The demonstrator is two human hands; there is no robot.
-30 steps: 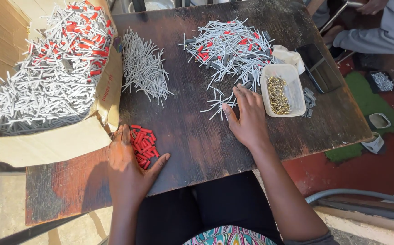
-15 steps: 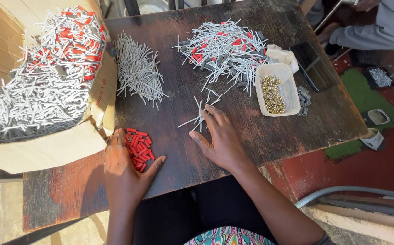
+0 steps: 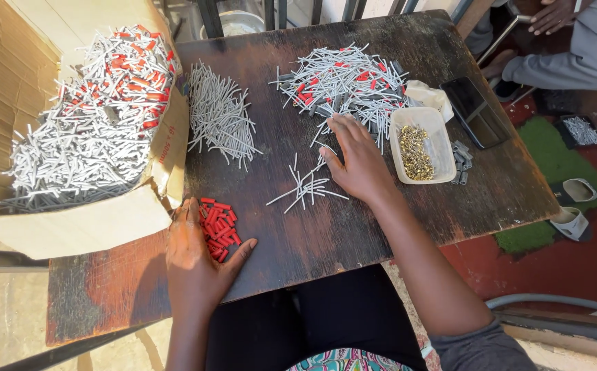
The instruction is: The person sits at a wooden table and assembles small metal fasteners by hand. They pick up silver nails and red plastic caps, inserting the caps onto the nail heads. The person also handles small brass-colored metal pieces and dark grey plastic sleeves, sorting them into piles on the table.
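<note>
Sorting looked part done, w/ plenty left. Right hand (image 3: 362,163) lay flat, fingers spread and holding nothing, on the table (image 3: 395,227) mid-top, fingertips at the near edge of the mixed heap (image 3: 345,84) of grey and red sticks toward the far right corner. Small loose bunch of grey sticks (image 3: 305,187) lay just left of that hand, touching the thumb side. Left hand (image 3: 195,264) rested at the near left edge, fingers open, cupped beside the red caps (image 3: 218,229), not gripping. Sorted already, judging by layout: grey-only pile (image 3: 219,117) at far left, red caps near edge. Cardboard box (image 3: 72,220) off the left edge sat full of mixed pieces, so bulk remained. Tray (image 3: 422,144) of brass bits stood near the right edge.
</note>
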